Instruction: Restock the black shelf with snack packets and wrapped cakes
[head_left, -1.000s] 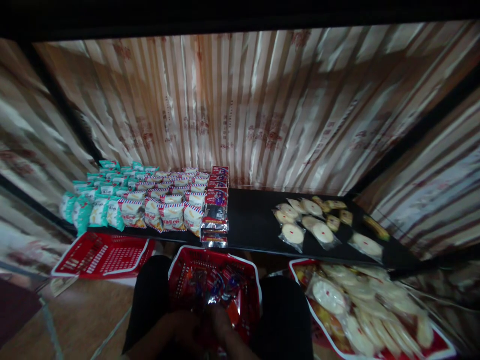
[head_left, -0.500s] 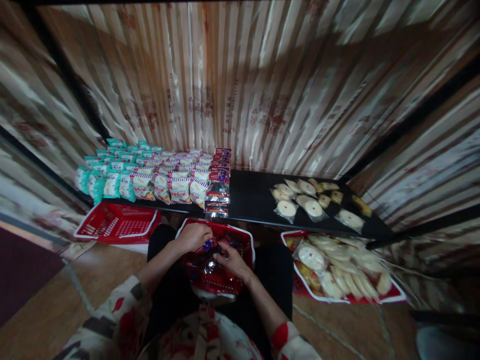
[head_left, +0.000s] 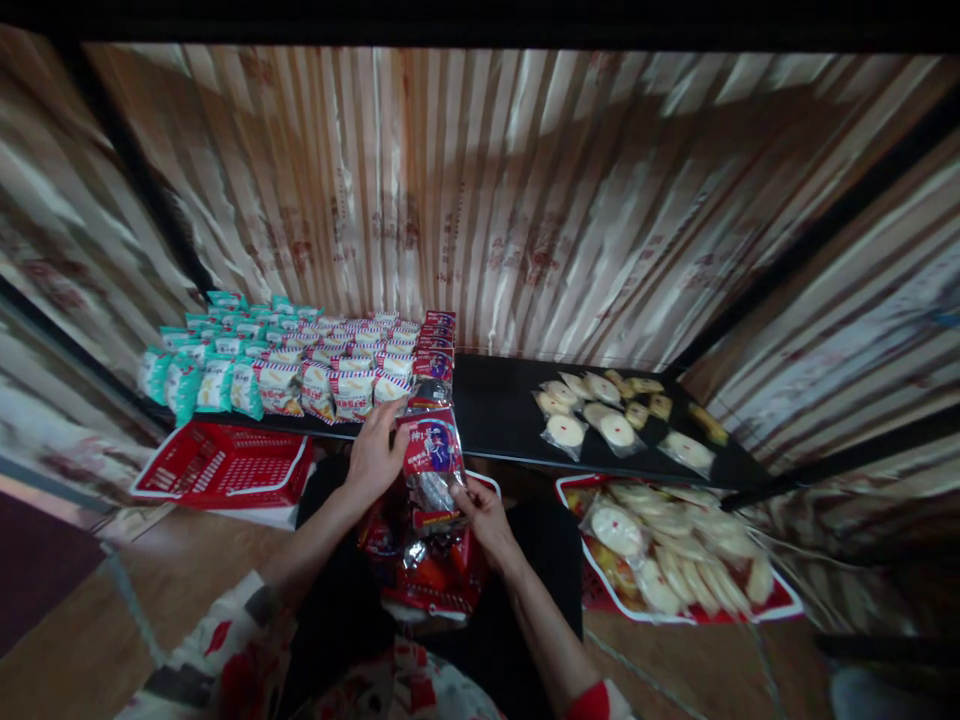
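My left fingers [head_left: 394,412] grip left edge of red packet [head_left: 433,455], my right fingers [head_left: 460,491] its lower right; packet between near basket [head_left: 431,598] and black shelf [head_left: 499,410]. Already on shelf: row of red packets [head_left: 435,358], right of white bags [head_left: 352,392]. More packets in basket, uncounted.

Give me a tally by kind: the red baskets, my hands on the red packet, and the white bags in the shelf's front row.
Red baskets: 3 (left basket, middle basket, right basket)
Hands on the red packet: 2 (left hand, right hand)
Front-row white bags: 4
Total: 9
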